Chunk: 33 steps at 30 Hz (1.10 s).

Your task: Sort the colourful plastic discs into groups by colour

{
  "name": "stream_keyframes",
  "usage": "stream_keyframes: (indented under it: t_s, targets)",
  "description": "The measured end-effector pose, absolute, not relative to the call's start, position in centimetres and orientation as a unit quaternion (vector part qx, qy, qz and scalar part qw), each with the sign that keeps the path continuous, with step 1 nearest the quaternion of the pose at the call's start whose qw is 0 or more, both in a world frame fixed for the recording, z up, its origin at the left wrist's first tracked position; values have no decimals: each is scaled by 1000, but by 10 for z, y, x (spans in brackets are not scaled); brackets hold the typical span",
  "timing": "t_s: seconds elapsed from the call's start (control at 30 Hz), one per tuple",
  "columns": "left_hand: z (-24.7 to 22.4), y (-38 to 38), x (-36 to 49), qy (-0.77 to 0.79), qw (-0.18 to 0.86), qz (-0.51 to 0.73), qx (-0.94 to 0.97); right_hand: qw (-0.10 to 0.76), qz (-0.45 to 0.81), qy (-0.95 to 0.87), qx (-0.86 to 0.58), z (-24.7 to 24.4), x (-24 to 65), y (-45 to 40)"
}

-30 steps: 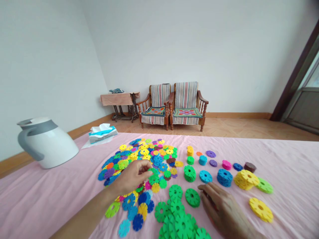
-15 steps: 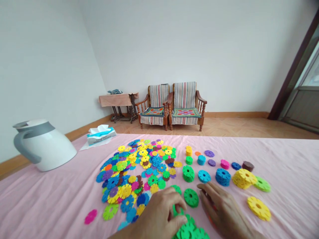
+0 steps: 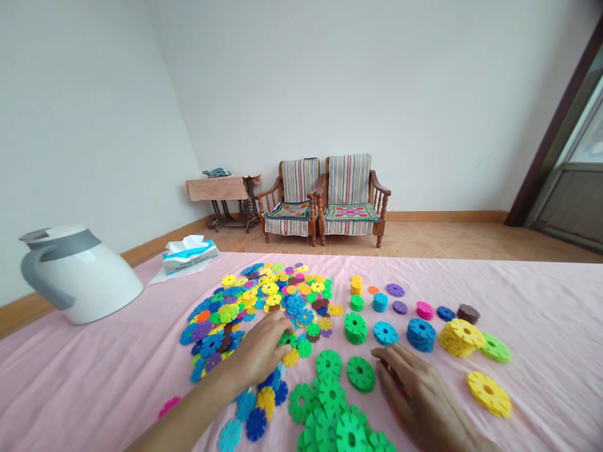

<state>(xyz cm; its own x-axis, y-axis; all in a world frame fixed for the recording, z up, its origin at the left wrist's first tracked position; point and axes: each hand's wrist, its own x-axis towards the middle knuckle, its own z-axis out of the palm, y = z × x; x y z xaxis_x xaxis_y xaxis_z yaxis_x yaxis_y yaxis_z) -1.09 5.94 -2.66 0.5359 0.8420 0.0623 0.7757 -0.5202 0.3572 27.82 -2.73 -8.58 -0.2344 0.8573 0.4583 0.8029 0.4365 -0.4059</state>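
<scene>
Over the pile of mixed notched plastic discs (image 3: 271, 289), my left hand (image 3: 264, 345) has its thumb and index finger closed around a green notched disc (image 3: 288, 339). My right hand (image 3: 419, 389) rests low over the pink cloth, palm down, with fingers loosely bent. A sliver of orange (image 3: 396, 411), perhaps a disc, shows beneath it. Left of that hand lies a large green disc (image 3: 360, 375). Closer to me spreads a heap of green discs (image 3: 332, 414). Beyond my right fingertips are a light-blue disc stack (image 3: 385, 334) and a darker blue stack (image 3: 421, 336).
Yellow discs (image 3: 459, 338) stand stacked to the right, with a large yellow disc (image 3: 488, 394) nearer me. A white jug (image 3: 103, 276) and a tissue box (image 3: 191, 256) stand at left on the pink cloth (image 3: 94, 383). Two wooden armchairs (image 3: 351, 188) stand beyond.
My left hand has moved away from the green heap, forward and left onto the mixed pile. More of the green heap shows. My right hand stays in place.
</scene>
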Motion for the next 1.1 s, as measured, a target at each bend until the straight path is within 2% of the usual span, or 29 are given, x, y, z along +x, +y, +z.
stream_keyframes:
  t_s: [0.33,0.77,0.9,0.97,1.1]
  targets:
    - [-16,67,-14,485,196,94,847,331,19,-782,-528,-84,278,-28]
    - [-13,82,-21,488,300,183,799,319,47,-783,-532,-84,277,-28]
    - [9,57,-2,452,376,234,774,328,46,-780,-531,-82,276,-30]
    - [18,34,18,434,425,215,765,347,30,-775,-527,-83,276,-29]
    - [7,-4,58,369,407,162,820,383,-19,-763,-520,-87,278,-27]
